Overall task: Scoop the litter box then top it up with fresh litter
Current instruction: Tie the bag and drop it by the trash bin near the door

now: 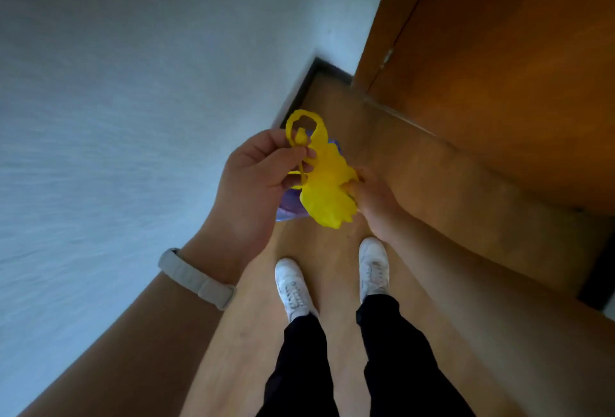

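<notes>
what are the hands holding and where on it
A yellow plastic bag: the left hand pinches its handle loops, the right hand holds the crumpled body's side.

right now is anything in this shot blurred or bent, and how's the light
Head view: the wall is streaked with motion blur; the right hand is soft, the left hand and yellow bag sharper; the wide lens slants the door; light is dim, no glare.

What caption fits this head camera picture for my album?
Left hand pinches the handle of the yellow bag; right hand grips its side, above white shoes.
</notes>
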Demonstrator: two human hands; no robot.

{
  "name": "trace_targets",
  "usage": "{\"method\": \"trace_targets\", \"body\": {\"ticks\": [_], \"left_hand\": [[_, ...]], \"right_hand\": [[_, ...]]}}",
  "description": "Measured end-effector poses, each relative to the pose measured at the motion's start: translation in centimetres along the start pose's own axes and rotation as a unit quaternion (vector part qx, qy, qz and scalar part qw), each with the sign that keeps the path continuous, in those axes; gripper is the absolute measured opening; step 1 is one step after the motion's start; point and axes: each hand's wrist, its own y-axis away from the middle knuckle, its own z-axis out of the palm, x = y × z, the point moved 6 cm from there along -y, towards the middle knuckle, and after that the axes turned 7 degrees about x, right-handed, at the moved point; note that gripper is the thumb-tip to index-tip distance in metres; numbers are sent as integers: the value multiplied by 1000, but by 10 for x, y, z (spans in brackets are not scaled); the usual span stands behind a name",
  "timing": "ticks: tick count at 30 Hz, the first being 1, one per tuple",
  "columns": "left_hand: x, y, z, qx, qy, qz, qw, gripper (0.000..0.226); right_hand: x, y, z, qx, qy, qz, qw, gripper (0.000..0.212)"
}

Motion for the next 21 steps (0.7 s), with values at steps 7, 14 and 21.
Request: {"method": "trace_targets", "body": {"ticks": [7,14,21], "left_hand": [[-116,-93,-48,5,-38,-39,999,28],[-223,-182,-77,14,-188,-76,979,6],[-278,-216,-111,74,-483,-63,870,25]], "right_hand": [[68,-100,52,-10,22,25,999,16],[98,-161,75,-20,223,-84,971,37],[100,-164,58,-55,493,-200,845,49]]}}
